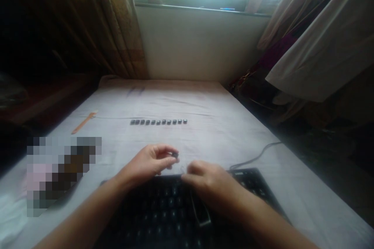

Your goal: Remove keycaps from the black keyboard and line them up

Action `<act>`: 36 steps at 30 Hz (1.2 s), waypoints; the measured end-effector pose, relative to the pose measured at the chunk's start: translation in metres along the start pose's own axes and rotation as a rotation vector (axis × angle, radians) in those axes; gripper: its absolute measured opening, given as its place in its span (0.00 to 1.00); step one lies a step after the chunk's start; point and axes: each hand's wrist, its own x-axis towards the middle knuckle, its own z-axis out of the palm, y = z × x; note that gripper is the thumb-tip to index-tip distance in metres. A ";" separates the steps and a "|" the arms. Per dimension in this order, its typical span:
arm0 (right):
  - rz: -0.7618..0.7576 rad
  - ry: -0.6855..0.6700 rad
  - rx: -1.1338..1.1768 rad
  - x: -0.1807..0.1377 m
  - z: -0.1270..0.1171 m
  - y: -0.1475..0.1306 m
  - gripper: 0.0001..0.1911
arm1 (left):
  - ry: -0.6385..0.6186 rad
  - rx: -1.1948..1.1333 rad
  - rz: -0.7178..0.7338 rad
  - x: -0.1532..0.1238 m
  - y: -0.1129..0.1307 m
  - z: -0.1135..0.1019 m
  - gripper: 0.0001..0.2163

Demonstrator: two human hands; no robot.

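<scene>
My left hand point(154, 159) is pinched on a small dark keycap point(175, 155), held just above the far edge of the black keyboard point(163, 214). To its right, my right hand point(206, 177) is closed around a slim tool point(204, 221) that looks like a wire keycap puller. Its pale, thin wire end shows past the fingertips, and a metal-edged end comes out below the hand over the keys. The grip itself is partly hidden. Farther back on the sheet, several dark keycaps point(158, 122) lie in a straight row.
A pale sheet point(204, 136) covers the surface. An orange strip-like item point(83, 123) lies at left, behind a blurred-out object point(58, 175). The keyboard's cable point(257, 153) runs off to the right edge. Curtains point(117, 19) and hanging cloth point(324, 42) flank the window.
</scene>
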 end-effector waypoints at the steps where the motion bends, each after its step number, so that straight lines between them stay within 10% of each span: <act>1: -0.012 -0.009 -0.016 0.000 -0.001 0.000 0.10 | -0.003 -0.007 0.002 0.000 -0.001 0.000 0.16; 6: -0.049 -0.026 -0.017 -0.002 -0.006 0.003 0.09 | -0.018 -0.043 0.000 -0.002 0.001 -0.001 0.14; 13: 0.152 0.290 0.139 0.011 -0.012 0.003 0.09 | -0.033 -0.040 0.056 -0.005 0.004 0.005 0.12; 27: 0.194 0.287 0.297 0.044 -0.013 0.014 0.04 | -0.034 -0.133 0.136 -0.003 0.000 0.007 0.17; 36: 0.547 0.142 0.122 0.076 -0.020 0.111 0.05 | 0.286 0.286 0.178 0.003 -0.013 -0.054 0.20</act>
